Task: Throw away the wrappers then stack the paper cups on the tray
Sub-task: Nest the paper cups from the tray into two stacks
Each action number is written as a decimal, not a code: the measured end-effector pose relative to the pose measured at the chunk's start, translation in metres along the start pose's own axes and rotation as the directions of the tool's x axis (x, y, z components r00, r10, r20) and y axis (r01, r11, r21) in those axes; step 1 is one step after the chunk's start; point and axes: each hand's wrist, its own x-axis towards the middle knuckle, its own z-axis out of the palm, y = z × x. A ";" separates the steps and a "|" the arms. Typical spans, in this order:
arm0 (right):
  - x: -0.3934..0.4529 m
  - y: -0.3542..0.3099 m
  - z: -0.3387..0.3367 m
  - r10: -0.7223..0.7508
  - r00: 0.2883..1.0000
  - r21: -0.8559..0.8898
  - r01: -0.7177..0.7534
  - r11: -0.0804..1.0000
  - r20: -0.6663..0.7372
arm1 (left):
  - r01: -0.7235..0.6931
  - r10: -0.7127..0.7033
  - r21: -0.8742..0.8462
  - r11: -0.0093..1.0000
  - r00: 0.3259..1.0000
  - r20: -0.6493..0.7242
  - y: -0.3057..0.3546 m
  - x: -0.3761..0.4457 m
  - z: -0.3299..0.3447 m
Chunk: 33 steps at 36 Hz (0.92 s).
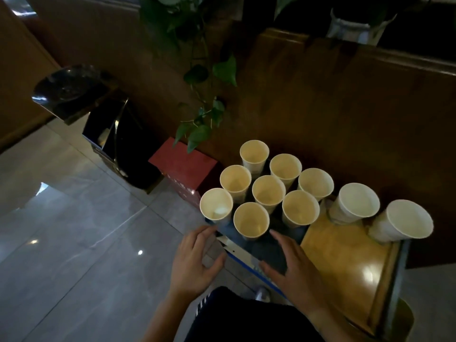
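Several paper cups (pixel 268 191) stand upright and open on a dark tray (pixel 269 253) at the left end of a small wooden table (pixel 345 257). Two more paper cups, one (pixel 355 202) and another (pixel 407 220), stand on the bare table to the right of the tray. My left hand (pixel 195 262) hovers at the tray's near-left corner with fingers spread and relaxed. On the tray's near edge lies my right hand (pixel 293 267), fingers straight. Neither hand holds anything. No wrappers show.
A black bin (pixel 118 141) with a dark dish-like top (pixel 71 90) stands on the tiled floor at the left. A red box (pixel 185 166) sits between the bin and the table. Plant leaves (pixel 204 119) hang over a wooden wall panel behind.
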 end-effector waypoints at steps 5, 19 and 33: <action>0.011 -0.006 0.016 0.039 0.995 0.039 -0.036 0.999 -0.092 | 0.035 -0.036 -0.013 0.999 0.998 -0.049 -0.014 0.024 0.003; 0.046 -0.027 0.053 0.331 0.908 0.239 -0.272 0.932 -0.258 | 0.074 -0.022 -0.288 0.955 0.984 0.179 -0.045 0.099 -0.005; 0.064 -0.036 0.076 0.468 0.800 0.444 -0.288 0.848 -0.375 | 0.100 0.047 -0.427 0.899 0.947 0.319 -0.069 0.120 0.020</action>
